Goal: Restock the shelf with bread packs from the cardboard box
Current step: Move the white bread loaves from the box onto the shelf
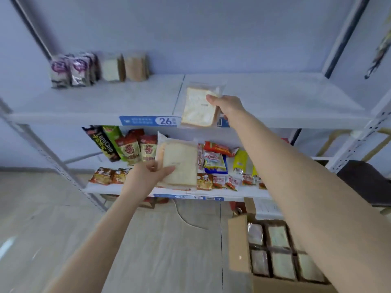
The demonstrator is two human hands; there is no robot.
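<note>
My right hand grips a clear-wrapped pack of white bread by its right edge, holding it upright over the front edge of the upper shelf. My left hand holds a second bread pack lower down, in front of the middle shelf. At the back left of the upper shelf stand white and brown bread packs beside purple-printed packs. The open cardboard box sits on the floor at lower right, with several bread packs standing inside, partly hidden by my right arm.
The middle shelf carries snack bags, chip packs and sachets. Grey metal uprights frame the rack on both sides. A blue price strip runs along the upper shelf's edge. Light wooden floor lies below, with a thin cable across it.
</note>
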